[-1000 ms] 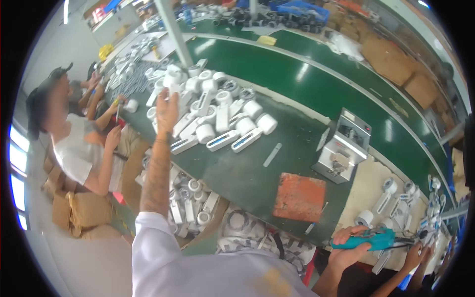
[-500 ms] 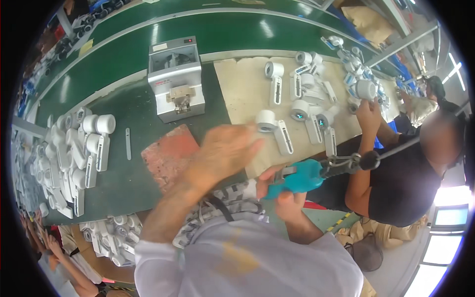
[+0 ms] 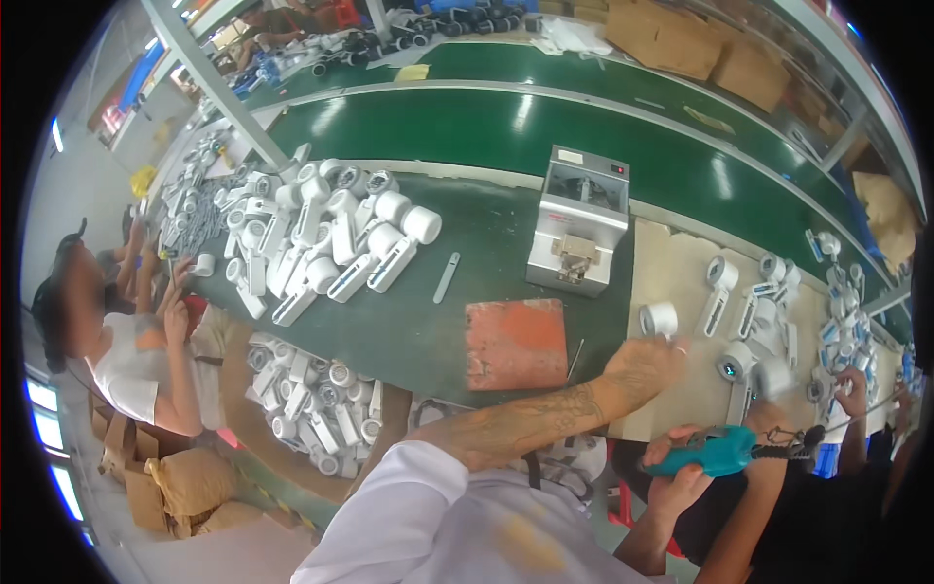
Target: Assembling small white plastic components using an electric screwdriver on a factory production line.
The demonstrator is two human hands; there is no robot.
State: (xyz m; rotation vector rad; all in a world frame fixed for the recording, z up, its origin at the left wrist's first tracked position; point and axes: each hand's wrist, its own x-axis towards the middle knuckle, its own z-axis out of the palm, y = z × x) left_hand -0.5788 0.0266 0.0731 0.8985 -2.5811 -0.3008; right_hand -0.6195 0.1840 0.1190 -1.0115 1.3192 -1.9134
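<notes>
My left hand [image 3: 644, 368] reaches over the paper-covered part of the bench, right beside the round head of a white handheld fan [image 3: 658, 319]. The fan's handle is hidden behind that hand, and the fingers are blurred, so I cannot tell whether they grip it. My right hand [image 3: 678, 477] is wrapped round a teal electric screwdriver [image 3: 718, 451], held low in front of the bench edge. A dark cord runs from the tool toward the right. More white fans, one with a lit display [image 3: 735, 362], lie just beyond my left hand.
A grey metal machine [image 3: 579, 229] stands behind a worn red plate [image 3: 516, 343]. A flat grey strip [image 3: 447, 277] lies near a big heap of white fans [image 3: 321, 234]. Below is a box of fans [image 3: 316, 409]. Co-workers sit left and right; one arm [image 3: 754, 496] is close to mine.
The view has swung to the left, so the bench things sit further right in it. My left hand has come close over the near fan's handle. My right hand still holds the screwdriver.
</notes>
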